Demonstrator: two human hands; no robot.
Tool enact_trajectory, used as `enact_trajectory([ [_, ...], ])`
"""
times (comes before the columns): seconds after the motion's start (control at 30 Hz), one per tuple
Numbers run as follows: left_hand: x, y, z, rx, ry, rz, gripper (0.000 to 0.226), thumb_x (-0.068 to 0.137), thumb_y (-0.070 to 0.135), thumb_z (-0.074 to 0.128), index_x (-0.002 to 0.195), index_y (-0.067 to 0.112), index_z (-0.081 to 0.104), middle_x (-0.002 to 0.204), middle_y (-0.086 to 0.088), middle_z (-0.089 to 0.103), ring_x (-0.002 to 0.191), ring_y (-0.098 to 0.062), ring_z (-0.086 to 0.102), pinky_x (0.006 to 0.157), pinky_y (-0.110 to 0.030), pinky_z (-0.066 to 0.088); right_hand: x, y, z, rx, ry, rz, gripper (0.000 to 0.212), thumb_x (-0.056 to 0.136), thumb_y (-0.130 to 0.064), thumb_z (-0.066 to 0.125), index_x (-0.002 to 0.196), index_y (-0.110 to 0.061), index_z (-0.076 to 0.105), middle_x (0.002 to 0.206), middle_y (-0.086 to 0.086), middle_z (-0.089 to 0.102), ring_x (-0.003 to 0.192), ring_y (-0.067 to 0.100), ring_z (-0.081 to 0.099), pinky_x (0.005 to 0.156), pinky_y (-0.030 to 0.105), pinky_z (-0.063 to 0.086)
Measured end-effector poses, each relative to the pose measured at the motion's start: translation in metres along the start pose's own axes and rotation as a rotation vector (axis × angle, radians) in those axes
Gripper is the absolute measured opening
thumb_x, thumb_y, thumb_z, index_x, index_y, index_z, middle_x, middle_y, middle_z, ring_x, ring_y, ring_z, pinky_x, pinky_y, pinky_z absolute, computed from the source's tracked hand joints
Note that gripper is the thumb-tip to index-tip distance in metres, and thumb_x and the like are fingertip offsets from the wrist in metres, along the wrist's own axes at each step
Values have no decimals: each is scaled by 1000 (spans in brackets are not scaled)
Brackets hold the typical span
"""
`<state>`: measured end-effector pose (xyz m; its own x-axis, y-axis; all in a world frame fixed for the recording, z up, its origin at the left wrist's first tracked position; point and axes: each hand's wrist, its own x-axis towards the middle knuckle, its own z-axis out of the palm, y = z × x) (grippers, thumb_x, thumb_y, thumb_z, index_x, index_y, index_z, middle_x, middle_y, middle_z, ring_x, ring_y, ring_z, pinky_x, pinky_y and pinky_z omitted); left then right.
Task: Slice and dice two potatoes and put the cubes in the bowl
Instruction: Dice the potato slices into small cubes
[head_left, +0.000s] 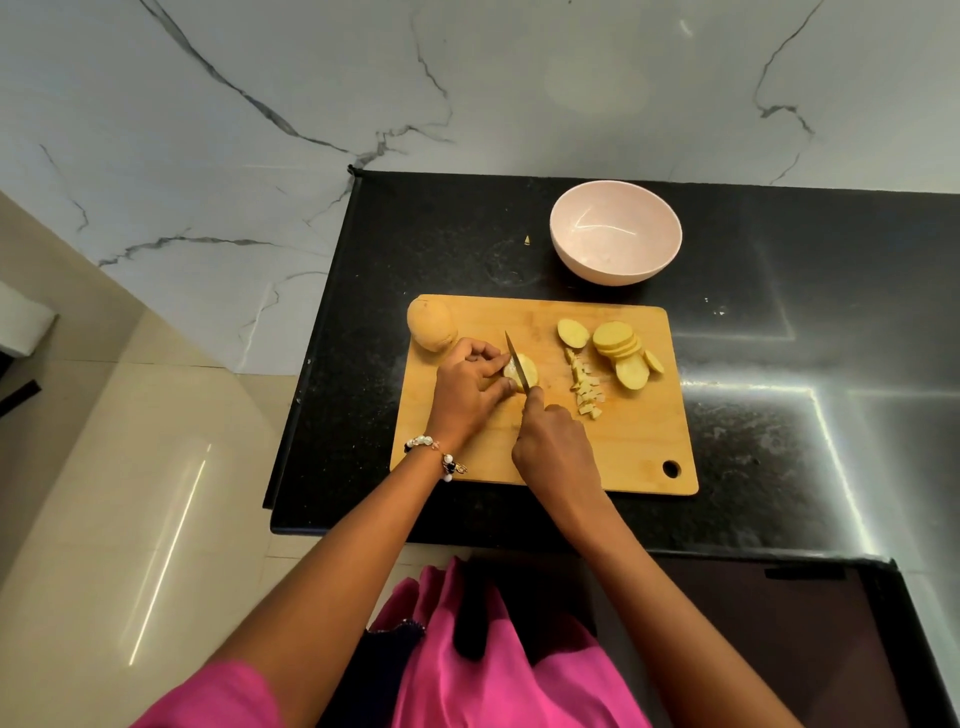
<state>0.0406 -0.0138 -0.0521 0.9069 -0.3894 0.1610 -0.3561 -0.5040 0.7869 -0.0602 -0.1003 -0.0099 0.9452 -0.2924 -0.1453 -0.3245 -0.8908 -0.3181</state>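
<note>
On a board, the left hand pinches a potato piece while the right hand grips a knife cutting it. Cubes lie at three o'clock; the bowl stands at one, a whole potato at ten.

Bright glare streaks on glossy countertop

A single wide-angle view from the person's head looks steeply down and forward, close over the black table. The cutting board sits mid-frame, the marble wall fills the top, both forearms enter from the bottom edge.
</note>
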Motion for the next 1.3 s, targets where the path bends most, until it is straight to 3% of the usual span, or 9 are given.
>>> enact_trajectory([
  [0.23,-2,1,0,2,2,5,41,77,18,75,114,3,66,106,-2,54,89,-6,50,80,-2,38,-56,9,-12,-33,-95,8,55,93,-6,33,147,-5,17,107,14,55,91,33,57,64,33,34],
  [0.53,-3,-1,-3,4,8,1,39,77,11,75,113,0,65,111,-6,59,94,-6,53,80,-1,39,-15,-1,-19,54,-38,24,44,93,-7,36,138,-5,35,101,18,57,90,37,56,62,34,35],
  [0.83,-2,-3,1,-7,59,-13,30,75,8,75,103,-1,70,106,-8,61,91,-9,57,80,-2,41,-3,-11,-2,-18,21,-9,54,94,-1,30,146,0,18,110,21,56,96,39,57,68,37,37],
  [1.03,-3,1,1,-37,80,-33,29,74,10,77,100,-2,71,103,-6,60,87,-4,53,77,-1,40,-45,1,-1,-111,-58,-54,57,94,-3,29,148,-1,12,114,17,54,93,35,58,65,34,32],
  [1.1,-3,3,0,-26,64,-42,31,74,12,77,102,-1,70,103,-6,59,88,-4,51,76,0,39,-50,8,-9,-42,-89,-22,53,94,-7,32,146,-4,21,109,17,56,92,36,57,64,34,33],
  [1.2,-3,7,-3,34,39,-79,34,76,14,75,108,4,69,105,-4,58,93,-9,52,78,-5,40,-41,20,-24,153,-75,6,31,94,-12,38,124,-6,46,88,15,61,79,36,58,58,31,32],
  [1.3,-8,20,4,53,78,-167,38,83,20,69,119,6,63,106,-7,58,95,-17,56,86,-27,48,-29,26,-32,247,13,29,25,94,-10,42,114,-4,54,87,17,65,78,36,60,58,29,31],
])
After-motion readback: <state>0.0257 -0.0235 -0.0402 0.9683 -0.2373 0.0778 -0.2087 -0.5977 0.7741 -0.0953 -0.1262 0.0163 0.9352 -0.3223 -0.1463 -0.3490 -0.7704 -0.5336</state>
